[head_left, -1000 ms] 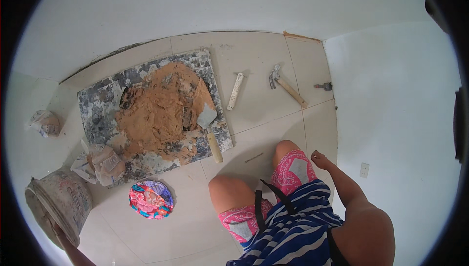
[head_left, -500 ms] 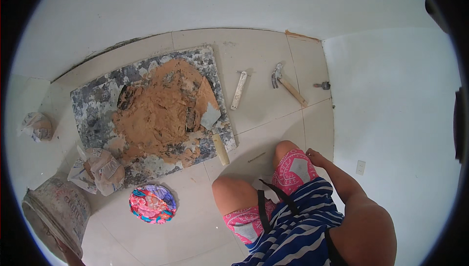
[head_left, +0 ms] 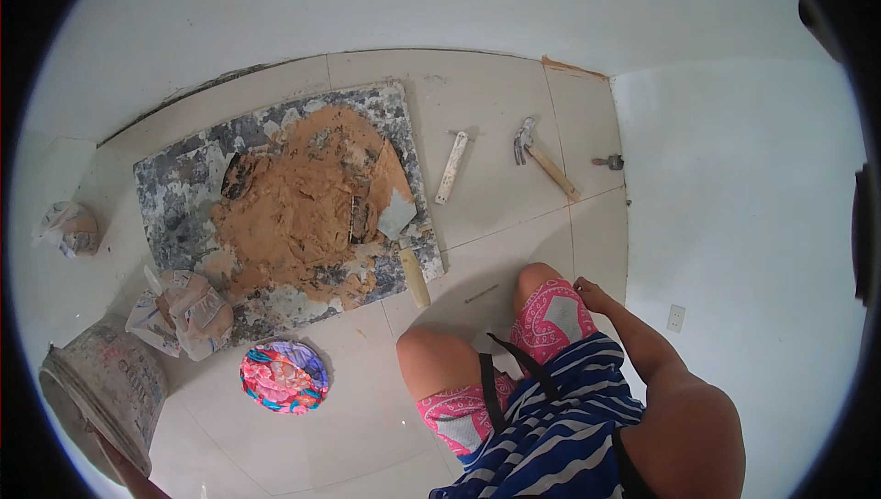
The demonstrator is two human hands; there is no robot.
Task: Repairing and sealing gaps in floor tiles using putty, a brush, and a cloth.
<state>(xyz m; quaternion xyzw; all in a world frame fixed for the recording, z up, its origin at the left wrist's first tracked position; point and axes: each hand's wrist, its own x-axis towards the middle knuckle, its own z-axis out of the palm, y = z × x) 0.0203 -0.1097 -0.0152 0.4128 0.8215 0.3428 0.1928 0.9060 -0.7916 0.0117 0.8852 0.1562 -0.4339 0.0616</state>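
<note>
My left hand (head_left: 112, 453) reaches into the mouth of a tilted, plaster-smeared bucket (head_left: 119, 375) at the lower left; its fingers are hidden inside. My right hand (head_left: 593, 295) rests at the edge of my pink patterned shorts (head_left: 551, 311), beside the knee. Its fingers look curled; whatever may be in them is hidden. Ahead, a stained board (head_left: 179, 215) bears a spread heap of brown wet mix (head_left: 294, 205). A trowel with a wooden handle (head_left: 414, 277) lies over the board's right edge, its blade on the mix.
Two torn bags of powder (head_left: 200, 316) (head_left: 73, 228) stand at the left. A flowered cloth cap (head_left: 284, 378) lies on the tiles. Right of the board are a white-handled tool (head_left: 451, 169), a claw hammer (head_left: 551, 171), a small brush-like tool (head_left: 607, 162) and a thin rod (head_left: 482, 293). Walls bound the floor.
My left forearm reaches slightly farther into view at the bucket. The view has shifted a little; my right hand, the tools and the mix stay where they were.
</note>
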